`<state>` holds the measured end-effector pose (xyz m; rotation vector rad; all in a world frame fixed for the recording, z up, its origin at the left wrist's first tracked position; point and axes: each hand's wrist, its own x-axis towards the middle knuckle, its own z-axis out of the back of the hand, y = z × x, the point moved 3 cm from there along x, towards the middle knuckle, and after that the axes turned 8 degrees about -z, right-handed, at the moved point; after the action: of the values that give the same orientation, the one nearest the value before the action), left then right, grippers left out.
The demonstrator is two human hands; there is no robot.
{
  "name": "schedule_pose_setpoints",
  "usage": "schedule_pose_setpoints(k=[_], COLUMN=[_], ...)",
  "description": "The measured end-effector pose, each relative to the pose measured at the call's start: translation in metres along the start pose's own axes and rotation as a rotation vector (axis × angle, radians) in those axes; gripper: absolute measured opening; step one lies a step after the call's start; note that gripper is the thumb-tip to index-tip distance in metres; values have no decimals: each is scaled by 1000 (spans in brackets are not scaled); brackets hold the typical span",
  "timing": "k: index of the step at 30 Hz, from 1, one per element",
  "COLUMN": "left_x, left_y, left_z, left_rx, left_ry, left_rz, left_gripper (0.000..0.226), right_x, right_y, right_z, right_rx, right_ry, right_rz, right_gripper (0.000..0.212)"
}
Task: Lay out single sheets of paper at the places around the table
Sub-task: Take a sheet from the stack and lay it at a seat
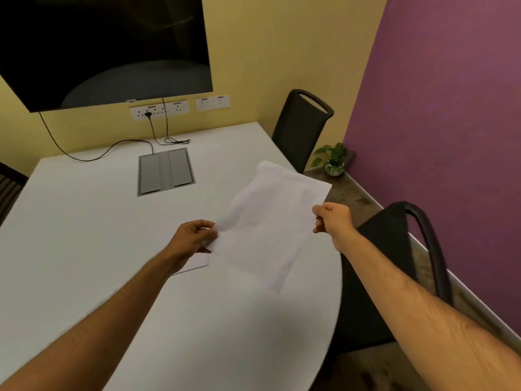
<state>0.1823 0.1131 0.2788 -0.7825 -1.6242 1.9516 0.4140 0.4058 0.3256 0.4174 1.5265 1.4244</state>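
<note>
I hold white paper (267,221) above the right side of the white table (93,221). My left hand (194,239) pinches its left edge and my right hand (332,220) pinches its right edge. The paper hangs tilted, its far corner reaching past the table's right edge. Whether it is one sheet or more I cannot tell. Another white sheet (197,263) shows under my left hand, mostly hidden by the wrist; whether it lies on the table I cannot tell.
Two black chairs stand along the table's right side, one far (301,128) and one near (394,249). A grey cable hatch (166,172) sits in the tabletop, with black cables (112,148) behind it. A dark screen (107,49) hangs on the yellow wall. A small potted plant (332,159) is in the corner.
</note>
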Motion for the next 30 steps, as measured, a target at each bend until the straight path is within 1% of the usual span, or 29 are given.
schedule_pose_setpoints(k=[4, 6, 9, 11, 13, 18, 22, 25, 30], left_x=[-18, -24, -23, -17, -6, 42, 96, 133, 196], left_y=[-19, -29, -43, -52, -61, -82, -93, -106, -124], left_z=[-88, -127, -172, -195, -214, -249, -276, -300, -344], left_rx=[-7, 3, 11, 22, 33, 40, 38, 0, -112], left_ry=[68, 36, -52, -86, -98, -103, -122, -211, -392], left_rz=[-17, -40, -65, -78, -93, -120, -106, -96, -65], left_gripper=[17, 17, 14, 13, 13, 15, 15, 14, 15], right_x=[1, 5, 18, 34, 56, 120, 171, 211, 290], right_y=[5, 5, 8, 12, 20, 48, 69, 92, 121], right_z=[88, 125, 172, 198, 222, 259, 279, 299, 314], right_rx=[21, 23, 41, 53, 79, 139, 46, -56, -9], right_ry=[23, 22, 33, 68, 109, 180, 251, 231, 238], right_rz=[27, 44, 46, 46, 54, 7, 10, 64, 60], right_gripper=[15, 18, 14, 11, 12, 19, 13, 13, 16])
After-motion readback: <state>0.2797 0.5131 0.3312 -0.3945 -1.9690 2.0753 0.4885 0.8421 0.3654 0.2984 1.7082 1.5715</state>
